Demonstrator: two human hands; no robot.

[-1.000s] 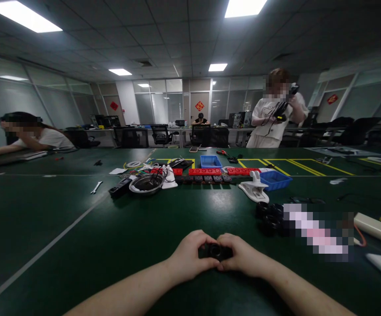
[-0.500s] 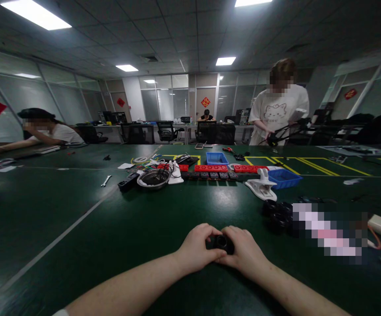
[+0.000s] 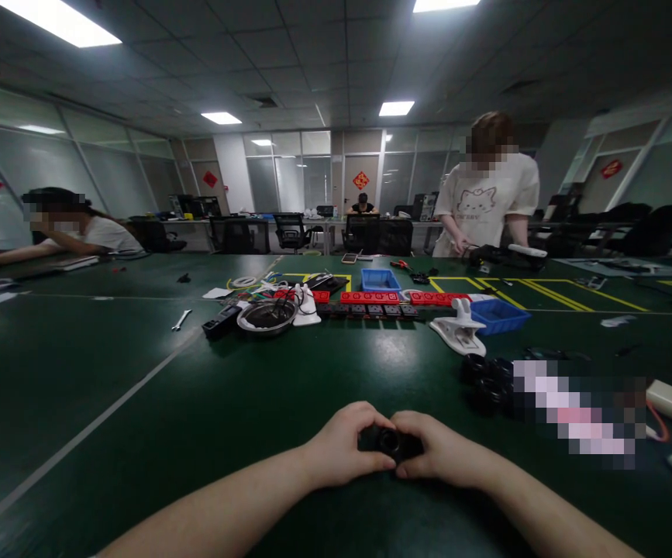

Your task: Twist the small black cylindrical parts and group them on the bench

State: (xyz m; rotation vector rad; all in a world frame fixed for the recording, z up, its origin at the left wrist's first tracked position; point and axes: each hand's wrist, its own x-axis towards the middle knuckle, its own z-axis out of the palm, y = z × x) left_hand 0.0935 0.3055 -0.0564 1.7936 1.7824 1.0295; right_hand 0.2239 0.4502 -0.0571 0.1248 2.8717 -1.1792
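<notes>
A small black round part with a hole in its top (image 3: 390, 441) is held between my two hands, low over the near middle of the table. My left hand (image 3: 344, 444) curls its thumb and fingers around the left side of it. From the right, my right hand (image 3: 443, 448) closes on the same part, and the fingertips of both hands nearly meet. Its underside and much of its edge are hidden by my fingers. To the right of my hands lie several black ring-like parts (image 3: 487, 394).
On the green table (image 3: 108, 364) sit a metal bowl (image 3: 267, 318), white clip-like stands (image 3: 460, 332), red strips (image 3: 369, 297) and blue bins (image 3: 499, 317). A wrench (image 3: 181, 320) lies left. One person (image 3: 484, 201) stands across the table; another (image 3: 103, 232) leans at the far left.
My right hand has shifted slightly right and its grip on the black part has moved outward. The standing person has lowered the dark object in their hands.
</notes>
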